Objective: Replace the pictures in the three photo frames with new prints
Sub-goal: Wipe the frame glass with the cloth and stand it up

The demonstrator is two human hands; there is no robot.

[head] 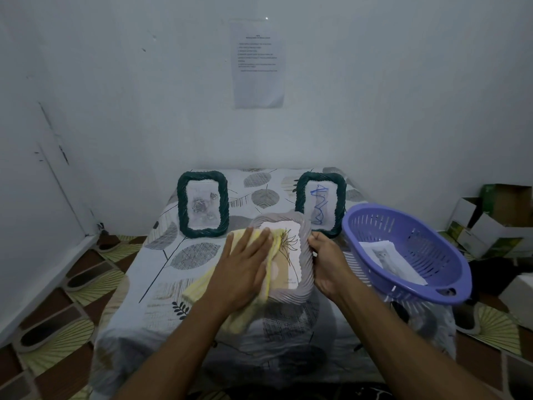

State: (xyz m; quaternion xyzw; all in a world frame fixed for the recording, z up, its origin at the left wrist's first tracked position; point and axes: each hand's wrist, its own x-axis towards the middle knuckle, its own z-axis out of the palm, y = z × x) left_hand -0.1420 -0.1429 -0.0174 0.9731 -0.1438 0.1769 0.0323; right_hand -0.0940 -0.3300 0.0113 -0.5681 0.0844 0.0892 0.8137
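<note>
the grey frame (288, 295) is the landmark here: it sits face up over the middle of the patterned table cover (161, 269). it seems tipped up a little at its far end, though the dim light makes that hard to be sure of. the right hand (328, 264) has its fingers curled round the frame's right rim, thumb on top. the left hand (245, 264) lies flat with fingers straight, pressing a yellow cloth (202, 287) on the left half of the glass; it grips nothing.

i judge the frame light but stiff, and its ribbed rim should give good purchase. the glazing is likely fragile and quick to smear, so take it by the 2 long rims, not the face. the cloth is soft and will bunch.

a green frame (181, 203) stands upright behind and left of the grey frame. a second green frame (300, 197) stands behind and right, near its far corner. right of it, just beside the holding hand, a purple basket (354, 226) holds prints (386, 258). left of the grey frame there is open cover to move in; in front of it the table edge drops away.
</note>
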